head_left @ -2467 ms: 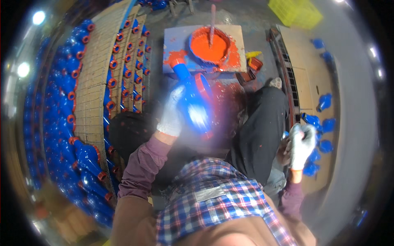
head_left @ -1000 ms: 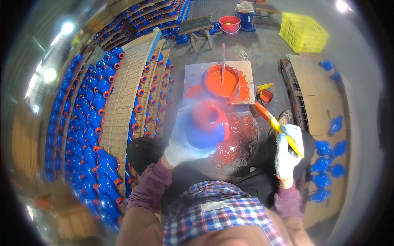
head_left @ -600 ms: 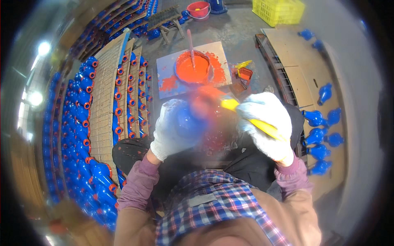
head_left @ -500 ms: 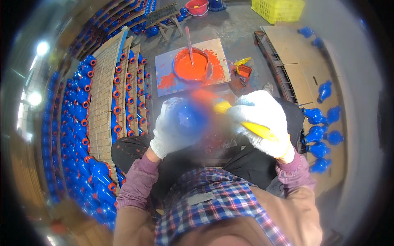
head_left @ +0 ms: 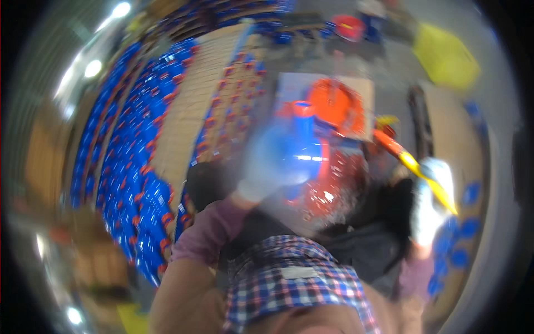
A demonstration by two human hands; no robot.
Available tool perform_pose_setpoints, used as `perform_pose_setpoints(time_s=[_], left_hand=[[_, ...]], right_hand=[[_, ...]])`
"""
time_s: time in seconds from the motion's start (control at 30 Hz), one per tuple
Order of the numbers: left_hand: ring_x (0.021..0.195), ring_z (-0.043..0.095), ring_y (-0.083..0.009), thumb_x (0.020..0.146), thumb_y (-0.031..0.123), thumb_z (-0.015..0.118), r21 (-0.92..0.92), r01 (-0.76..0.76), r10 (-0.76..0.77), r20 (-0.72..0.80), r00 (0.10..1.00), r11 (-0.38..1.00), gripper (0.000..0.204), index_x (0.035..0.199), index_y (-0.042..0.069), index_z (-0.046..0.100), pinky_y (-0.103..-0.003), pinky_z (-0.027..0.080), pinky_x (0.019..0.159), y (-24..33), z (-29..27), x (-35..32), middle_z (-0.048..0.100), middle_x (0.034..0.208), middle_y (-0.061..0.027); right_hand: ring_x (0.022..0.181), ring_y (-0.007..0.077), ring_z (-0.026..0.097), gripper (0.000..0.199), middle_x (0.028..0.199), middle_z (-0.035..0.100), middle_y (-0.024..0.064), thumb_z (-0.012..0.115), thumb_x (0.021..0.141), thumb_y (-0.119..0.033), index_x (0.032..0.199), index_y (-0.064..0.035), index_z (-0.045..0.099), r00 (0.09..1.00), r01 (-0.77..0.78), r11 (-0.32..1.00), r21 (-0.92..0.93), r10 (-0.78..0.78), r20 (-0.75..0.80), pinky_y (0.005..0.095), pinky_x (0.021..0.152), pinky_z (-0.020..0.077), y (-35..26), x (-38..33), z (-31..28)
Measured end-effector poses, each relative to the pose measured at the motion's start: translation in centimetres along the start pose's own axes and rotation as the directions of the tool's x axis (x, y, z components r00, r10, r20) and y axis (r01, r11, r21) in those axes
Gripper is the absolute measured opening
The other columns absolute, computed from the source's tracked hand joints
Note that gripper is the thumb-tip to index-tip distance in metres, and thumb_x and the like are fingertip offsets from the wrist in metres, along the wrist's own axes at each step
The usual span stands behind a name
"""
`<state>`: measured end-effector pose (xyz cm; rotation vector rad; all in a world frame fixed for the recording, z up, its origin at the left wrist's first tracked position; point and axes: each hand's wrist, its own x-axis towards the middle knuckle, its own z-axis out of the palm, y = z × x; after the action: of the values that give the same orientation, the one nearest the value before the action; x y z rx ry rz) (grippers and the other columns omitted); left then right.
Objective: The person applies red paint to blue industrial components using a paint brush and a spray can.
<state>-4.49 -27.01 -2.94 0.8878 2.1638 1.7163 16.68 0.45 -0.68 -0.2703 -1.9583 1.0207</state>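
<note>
Blurred by motion, a shiny blue vase-like piece with an orange-red rim and an orange-red mark on its right side is held in my left hand, which wears a white glove. Its neck points away from me. Well off to the right, my gloved right hand is closed round a yellow-handled paintbrush; the brush's orange, paint-covered end points toward the paint bowl. Beyond the vase, orange-red paint fills the bowl, which rests on a paint-smeared board.
Racks of blue pieces with red rims stand on the left. Several more blue pieces lie on cardboard at the right. A red bucket and a yellow crate are farther back. Red-spattered, glossy sheeting lies between my knees.
The whole view has swung, so surroundings appear shifted right. My right hand with the brush has drawn away from the vase to the right. The vase's neck now shows clearly, pointing away from me.
</note>
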Motion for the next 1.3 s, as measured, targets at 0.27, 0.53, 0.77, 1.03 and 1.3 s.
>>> perform_pose_setpoints(time_s=[0.27, 0.53, 0.77, 1.03, 1.3], left_hand=[[0.111, 0.067, -0.0404, 0.09, 0.043, 0.071, -0.831, -0.024, -0.151, -0.129, 0.98, 0.556, 0.07, 0.145, 0.007, 0.047, -0.061, 0.057, 0.094, 4.0, -10.1, -3.4, 0.062, 0.132, -0.018], [0.095, 0.071, -0.025, 0.088, 0.026, 0.078, -0.354, 0.06, -0.263, -0.56, 0.786, 0.933, 0.057, 0.134, 0.003, 0.055, -0.043, 0.063, 0.08, 4.2, -21.6, -9.1, 0.067, 0.117, -0.0128], [0.092, 0.072, -0.0239, 0.072, 0.028, 0.093, 0.235, 0.65, -0.346, -0.691, 0.635, 0.723, 0.078, 0.131, -0.004, 0.054, -0.042, 0.062, 0.073, -2.2, -27.6, -8.2, 0.068, 0.115, -0.0138], [0.076, 0.073, -0.0287, 0.069, 0.054, 0.088, 0.603, 0.792, -0.476, -0.672, 0.567, 0.094, 0.073, 0.105, -0.007, 0.072, -0.042, 0.06, 0.069, -2.6, -30.9, -5.2, 0.073, 0.092, -0.0193], [0.096, 0.074, -0.0342, 0.067, 0.066, 0.082, 0.688, 0.725, -0.398, -0.664, 0.633, 0.005, 0.084, 0.107, -0.008, 0.074, -0.042, 0.056, 0.085, -4.2, -32.6, -6.5, 0.075, 0.105, -0.0257]], right_hand=[[0.096, 0.017, 0.06, 0.038, 0.112, 0.061, 0.0103, 0.058, 0.107, -0.024, 0.132, 0.005, 0.059, 0.982, -0.187, 0.864, -0.467, 0.16, -0.097, 0.0298, 0.088, 0.0516, 4.5, 1.8, 1.2], [0.088, 0.0139, 0.055, 0.03, 0.104, 0.059, 0.0062, 0.059, 0.106, -0.02, 0.125, 0.0038, 0.06, 0.937, 0.3, 0.692, -0.657, -0.344, 0.065, 0.027, 0.078, 0.0469, 8.3, 1.8, 1.5], [0.082, 0.0084, 0.043, 0.033, 0.098, 0.05, 0.0008, 0.057, 0.108, -0.027, 0.122, 0.0023, 0.061, 0.996, 0.068, 0.929, -0.364, -0.084, -0.03, 0.0245, 0.071, 0.0382, 7.8, 1.1, 2.5], [0.104, 0.0159, 0.056, 0.038, 0.119, 0.06, 0.0087, 0.058, 0.107, -0.025, 0.13, 0.006, 0.059, 0.999, 0.03, 0.878, -0.477, -0.044, -0.019, 0.0275, 0.089, 0.0477, 8.2, 0.6, 1.3], [0.098, 0.0172, 0.06, 0.029, 0.111, 0.062, 0.0105, 0.061, 0.103, -0.019, 0.12, 0.0038, 0.062, 0.994, -0.08, 0.943, -0.324, 0.051, -0.097, 0.0295, 0.087, 0.0508, 5.8, 1.3, 2.5]])
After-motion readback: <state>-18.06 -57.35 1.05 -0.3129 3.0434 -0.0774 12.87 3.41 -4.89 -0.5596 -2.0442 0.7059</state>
